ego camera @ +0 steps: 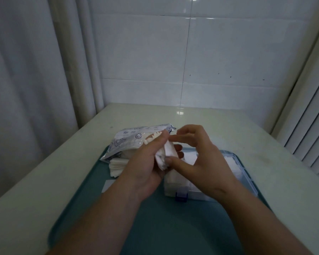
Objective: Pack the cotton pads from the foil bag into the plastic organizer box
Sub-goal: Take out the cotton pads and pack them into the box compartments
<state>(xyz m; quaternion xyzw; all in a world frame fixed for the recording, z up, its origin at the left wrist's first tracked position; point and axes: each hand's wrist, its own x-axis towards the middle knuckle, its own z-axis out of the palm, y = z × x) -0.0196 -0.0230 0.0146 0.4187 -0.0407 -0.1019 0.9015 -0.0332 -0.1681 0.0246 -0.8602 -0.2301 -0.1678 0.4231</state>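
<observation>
My left hand [145,162] grips a stack of white cotton pads [164,156] above the tray. My right hand [197,155] touches that stack with thumb and fingertips, fingers spread. The foil bag [133,139], silver with blue prints, lies behind my left hand with its mouth torn and more pads showing inside. A loose pile of pads [117,167] lies under the bag's near end. The clear plastic organizer box [234,168] sits to the right, partly hidden by my right hand, with white pads in its compartments and a blue latch [181,196] at the front.
Everything rests on a teal tray [155,227] on a pale table [44,181]. A tiled wall stands behind, a curtain to the left, and a slatted panel to the right. A small white slip [107,185] lies on the tray's left side.
</observation>
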